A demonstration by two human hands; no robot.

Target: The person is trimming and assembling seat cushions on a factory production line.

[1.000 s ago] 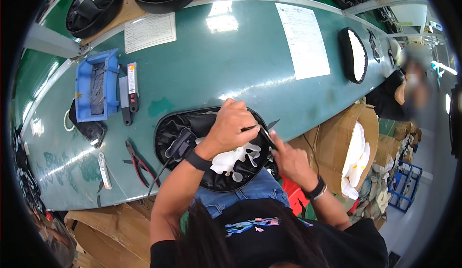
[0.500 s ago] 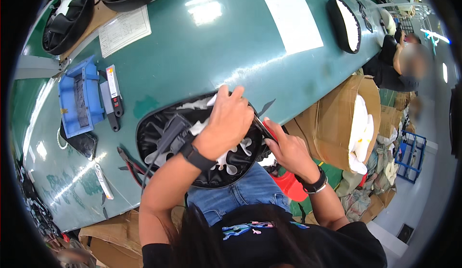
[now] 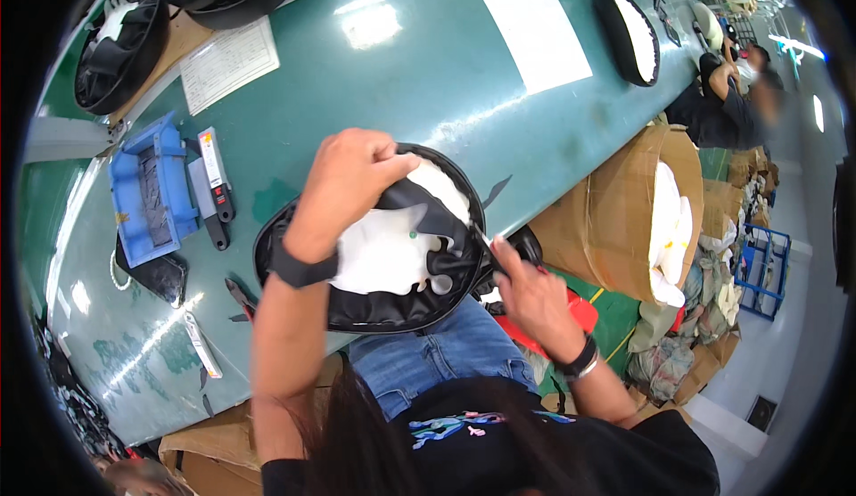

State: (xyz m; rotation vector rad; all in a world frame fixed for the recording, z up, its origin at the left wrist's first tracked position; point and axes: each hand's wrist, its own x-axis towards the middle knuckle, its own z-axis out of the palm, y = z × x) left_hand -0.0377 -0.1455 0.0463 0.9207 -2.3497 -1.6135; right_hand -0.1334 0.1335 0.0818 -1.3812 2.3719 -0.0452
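A black oval padded piece (image 3: 392, 319) with a gathered, leather-like cover lies at the table's near edge, partly over my lap. Inside it shows a white insert (image 3: 383, 251) with a wavy, lobed edge, and another white strip (image 3: 441, 184) runs along the far right rim. My left hand (image 3: 348, 180) is closed at the piece's far rim, thumb and fingers pinching its black cover. At the right rim, my right hand (image 3: 535, 304) grips a slim tool (image 3: 483, 236) whose thin metal end touches the edge; its exact kind is unclear.
Left stand a blue bin (image 3: 183, 215), a cutter (image 3: 214, 175) and pliers (image 3: 239, 298). Paper sheets (image 3: 526, 28) and another oval piece (image 3: 602, 37) lie farther off. A cardboard box (image 3: 593, 215) with white pieces stands right, near a red stool (image 3: 581, 314). People sit beyond.
My left hand has moved left and away from the tool, pulling at the cover, and more of the white insert shows. My right hand has shifted slightly down and right with the tool.
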